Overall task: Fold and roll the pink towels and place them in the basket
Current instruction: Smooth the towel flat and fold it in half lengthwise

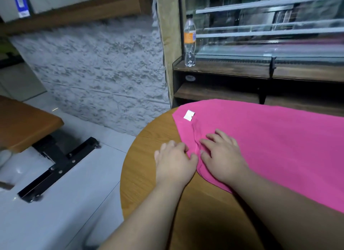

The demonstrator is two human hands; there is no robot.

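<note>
Fingers [214, 139] of the right hand [223, 156] lie straight and slightly spread, flat on the pink towel [279, 147], holding nothing. The left hand [175, 162], at its 9 o'clock, has bent fingers at the towel's hem, thumb against a raised crease; whether it pinches the cloth cannot be told. The towel lies spread on the round wooden table [149, 138], running toward 3 o'clock. Its white label [189, 115] sits at 12 o'clock from the hands. Farther that way, a plastic bottle [189, 41] stands on a shelf [232, 68].
</note>
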